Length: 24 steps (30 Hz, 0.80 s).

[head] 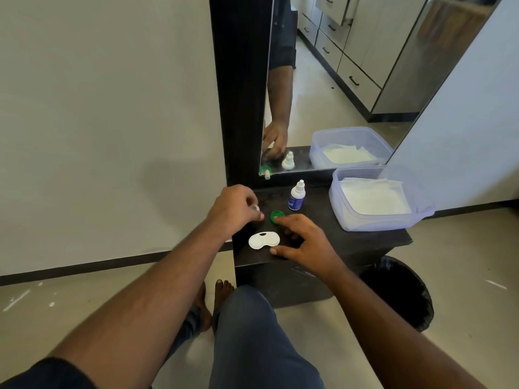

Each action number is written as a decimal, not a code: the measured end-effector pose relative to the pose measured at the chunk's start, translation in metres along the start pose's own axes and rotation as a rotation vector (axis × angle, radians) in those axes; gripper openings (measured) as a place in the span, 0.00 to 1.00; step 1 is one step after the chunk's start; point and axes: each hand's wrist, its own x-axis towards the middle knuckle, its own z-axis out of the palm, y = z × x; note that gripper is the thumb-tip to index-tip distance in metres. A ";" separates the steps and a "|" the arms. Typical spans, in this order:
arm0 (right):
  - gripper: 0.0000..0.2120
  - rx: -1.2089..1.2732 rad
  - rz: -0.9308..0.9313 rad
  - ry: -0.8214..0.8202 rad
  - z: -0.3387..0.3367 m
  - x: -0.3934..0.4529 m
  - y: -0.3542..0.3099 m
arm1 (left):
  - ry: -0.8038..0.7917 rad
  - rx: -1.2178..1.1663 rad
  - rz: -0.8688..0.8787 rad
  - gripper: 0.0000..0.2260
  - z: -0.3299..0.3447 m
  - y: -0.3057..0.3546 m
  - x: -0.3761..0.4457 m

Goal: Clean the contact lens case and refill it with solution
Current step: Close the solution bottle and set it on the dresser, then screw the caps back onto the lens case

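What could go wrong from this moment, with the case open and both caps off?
1. The lens case lies near the front edge of the dark table; a nudge from the right hand could push it onto the floor.
2. The left hand seems to pinch a small white cap; it could slip and fall.
3. The green cap under the right fingertip lies open side up, so it may collect dirt.

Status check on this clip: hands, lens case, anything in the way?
Left hand pinching a small white cap. Right hand open, fingertip on green cap. Lens case uncapped on shelf, bottle capped behind. Nothing blocking.
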 end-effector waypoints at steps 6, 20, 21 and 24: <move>0.32 -0.066 0.034 -0.140 -0.004 0.009 -0.003 | 0.274 -0.404 0.038 0.10 -0.005 -0.009 -0.044; 0.23 -0.088 0.058 -0.128 0.003 0.013 -0.001 | 0.262 -0.378 0.111 0.16 0.039 -0.040 -0.081; 0.22 -0.078 0.059 -0.124 0.002 0.014 0.000 | 0.256 -0.371 0.112 0.16 0.040 -0.039 -0.081; 0.20 -0.061 0.063 -0.115 0.000 0.014 -0.001 | 0.266 -0.374 0.113 0.15 0.044 -0.039 -0.082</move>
